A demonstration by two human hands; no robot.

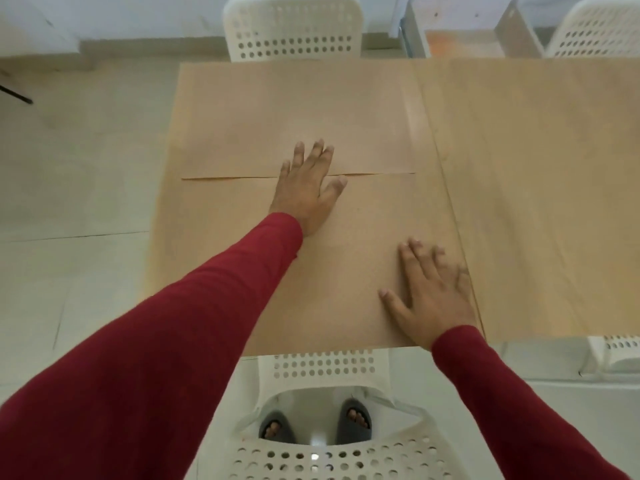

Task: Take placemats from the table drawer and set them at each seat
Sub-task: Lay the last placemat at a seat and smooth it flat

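Two brown placemats on table (536,202), edges meeting mid-table. Left hand (306,192) flat, fingers spread, pressing across seam between far placemat (277,116) and near placemat (311,289). Right hand (429,289) flat, fingers spread, on near placemat's right edge. Neither hand grips anything. White chairs at near and far sides.
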